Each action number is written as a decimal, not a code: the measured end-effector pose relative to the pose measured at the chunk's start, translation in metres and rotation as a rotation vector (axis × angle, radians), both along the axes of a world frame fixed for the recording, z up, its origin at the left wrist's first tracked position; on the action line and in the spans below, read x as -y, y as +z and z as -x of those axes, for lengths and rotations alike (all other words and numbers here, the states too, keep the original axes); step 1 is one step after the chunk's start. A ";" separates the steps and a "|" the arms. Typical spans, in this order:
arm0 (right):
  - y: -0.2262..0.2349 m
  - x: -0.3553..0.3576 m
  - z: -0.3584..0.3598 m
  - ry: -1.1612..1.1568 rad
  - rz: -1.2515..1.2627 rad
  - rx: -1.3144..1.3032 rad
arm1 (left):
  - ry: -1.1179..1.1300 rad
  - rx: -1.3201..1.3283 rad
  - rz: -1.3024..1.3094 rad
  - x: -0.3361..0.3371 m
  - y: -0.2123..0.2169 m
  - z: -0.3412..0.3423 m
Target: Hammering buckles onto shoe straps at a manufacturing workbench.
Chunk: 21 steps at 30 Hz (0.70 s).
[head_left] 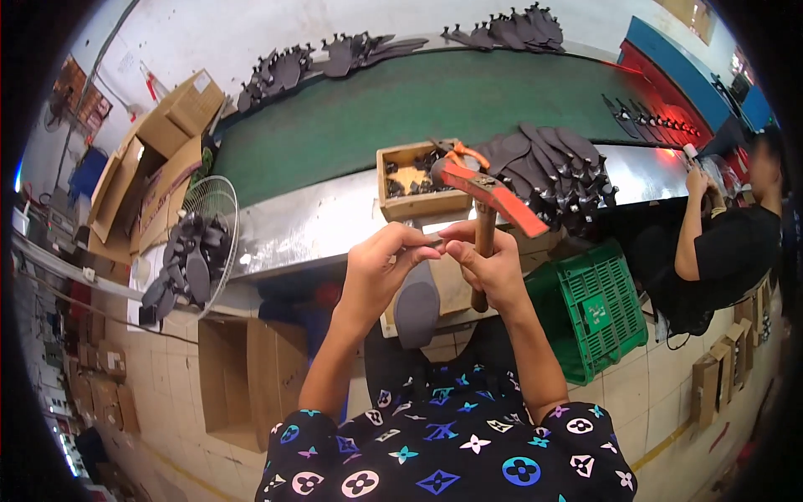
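Note:
My right hand (502, 272) is closed round the wooden handle of a hammer (512, 205), whose orange-red head stands up above the fist. Its thumb and forefinger reach toward my left hand (375, 261), where the fingers are pinched together; whatever lies between the fingertips is too small to make out. Below the hands a dark grey shoe sole (416, 309) lies at the edge of a pale wooden block (456, 289). Just beyond the hands, on the metal bench edge, sits a wooden box (427, 206) of small black parts, with orange-handled pliers (468, 154) on its rim.
Grey soles (544, 163) are heaped right of the box, and more line the far side of a green conveyor belt (335, 138). A green crate (594, 309) stands right, a cardboard box (251, 381) and a fan guard (222, 243) left. A co-worker (728, 234) sits at far right.

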State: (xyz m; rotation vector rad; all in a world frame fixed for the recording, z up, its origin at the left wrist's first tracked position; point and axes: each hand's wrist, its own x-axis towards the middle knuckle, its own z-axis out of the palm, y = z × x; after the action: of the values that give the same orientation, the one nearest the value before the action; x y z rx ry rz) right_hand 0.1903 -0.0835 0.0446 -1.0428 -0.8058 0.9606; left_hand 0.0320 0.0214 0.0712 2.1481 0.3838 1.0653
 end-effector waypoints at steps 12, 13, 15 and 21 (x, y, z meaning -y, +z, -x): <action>-0.030 -0.007 -0.006 0.074 0.104 0.147 | 0.290 -0.094 0.002 -0.053 -0.095 0.004; -0.028 -0.010 -0.009 0.070 0.149 0.198 | 0.238 -0.109 -0.031 -0.058 -0.101 -0.002; -0.028 -0.015 -0.013 0.040 0.183 0.330 | 0.183 -0.081 0.061 -0.055 -0.111 -0.009; -0.044 -0.037 -0.016 -0.068 0.101 0.763 | 0.128 -0.087 0.158 -0.036 -0.124 -0.010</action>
State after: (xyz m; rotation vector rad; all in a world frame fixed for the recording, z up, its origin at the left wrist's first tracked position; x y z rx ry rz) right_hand 0.2067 -0.0462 0.0010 -1.5447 -1.3384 0.5313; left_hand 0.0420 0.0572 -0.0530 2.0553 0.6320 0.9786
